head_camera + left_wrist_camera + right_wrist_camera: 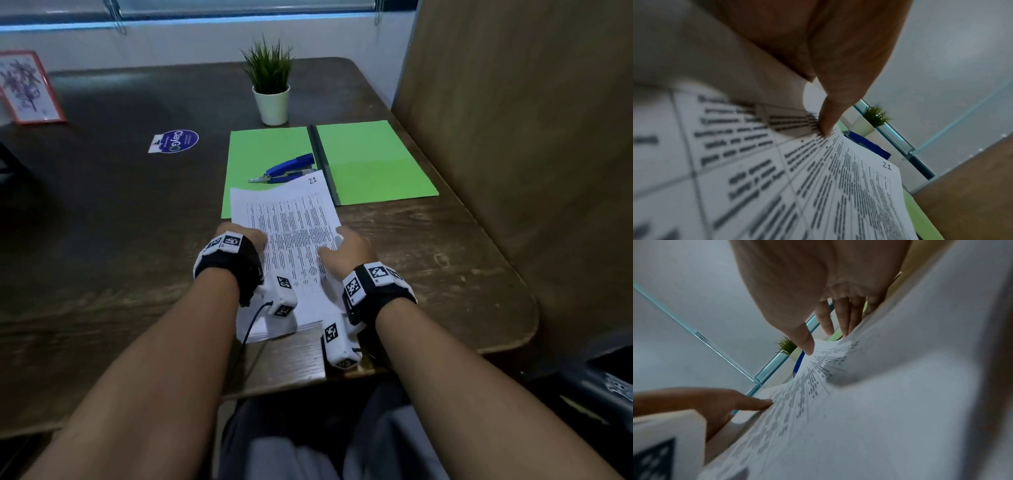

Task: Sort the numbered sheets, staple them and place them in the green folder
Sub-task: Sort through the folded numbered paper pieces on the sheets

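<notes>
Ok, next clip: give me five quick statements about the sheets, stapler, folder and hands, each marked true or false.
1. The green folder lies open on the table. True.
2. The blue stapler rests on the table beside the folder. False: it lies on the folder's left half.
3. The top sheet shows the number 21. True.
4. Only the right hand holds the sheets. False: the left hand holds their other side.
5. The potted plant stands on the folder. False: it stands on the table behind it.
</notes>
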Tool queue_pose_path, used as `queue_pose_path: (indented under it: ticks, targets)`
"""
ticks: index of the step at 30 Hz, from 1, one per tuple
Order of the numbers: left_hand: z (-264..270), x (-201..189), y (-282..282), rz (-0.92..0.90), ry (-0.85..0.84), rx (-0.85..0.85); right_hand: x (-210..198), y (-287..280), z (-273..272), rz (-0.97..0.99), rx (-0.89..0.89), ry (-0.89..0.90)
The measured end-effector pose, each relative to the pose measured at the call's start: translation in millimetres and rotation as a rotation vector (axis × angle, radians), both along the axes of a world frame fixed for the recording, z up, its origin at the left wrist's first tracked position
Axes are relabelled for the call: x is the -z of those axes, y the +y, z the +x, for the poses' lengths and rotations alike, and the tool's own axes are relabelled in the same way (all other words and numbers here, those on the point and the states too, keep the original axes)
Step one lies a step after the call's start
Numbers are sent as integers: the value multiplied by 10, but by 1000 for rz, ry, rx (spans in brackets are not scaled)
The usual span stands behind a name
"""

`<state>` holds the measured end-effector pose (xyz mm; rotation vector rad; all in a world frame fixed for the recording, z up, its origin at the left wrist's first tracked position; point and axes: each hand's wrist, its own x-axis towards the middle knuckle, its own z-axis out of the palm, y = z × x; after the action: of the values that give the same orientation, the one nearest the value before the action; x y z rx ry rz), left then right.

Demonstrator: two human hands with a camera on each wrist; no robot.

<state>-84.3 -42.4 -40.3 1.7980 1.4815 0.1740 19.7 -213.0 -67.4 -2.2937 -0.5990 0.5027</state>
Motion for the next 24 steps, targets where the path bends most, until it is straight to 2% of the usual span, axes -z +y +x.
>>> queue_pose_path:
  ticks: [3,6,11,15,20,24]
  targets:
    - [68,-26,48,-42,20,58,13,55,119,63,75,25]
    - [281,-4,201,2,-15,30,27,256,318,131,154,74]
    - [693,-56,579,56,-202,56,-37,686,801,153,193,34]
    - [784,-54,736,32,-294,63,-147,899,1068,137,183,8]
    - [652,150,585,-131,-401,16,5,757,1030,98,141,39]
    - [591,326,532,-181,-480,1,84,596,939,197,139,73]
